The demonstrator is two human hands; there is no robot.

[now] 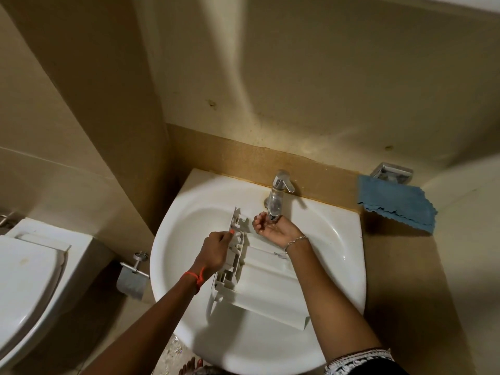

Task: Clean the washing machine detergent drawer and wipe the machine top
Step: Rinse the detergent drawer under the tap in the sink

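Over the sink, the left hand grips the front end of the drawer, apparently steadying it across the basin for rinsing. The right hand, cupped palm-up and holding nothing, sits just under the tap spout, likely to catch water. Far right on the surface, a blue cloth lies apart, probably waiting for the machine top.

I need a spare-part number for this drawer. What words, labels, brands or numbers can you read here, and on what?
None readable.
The detergent drawer shows only bare white plastic; any moulded marks are too small to tell.
The tap, sink and blue cloth carry no visible text.
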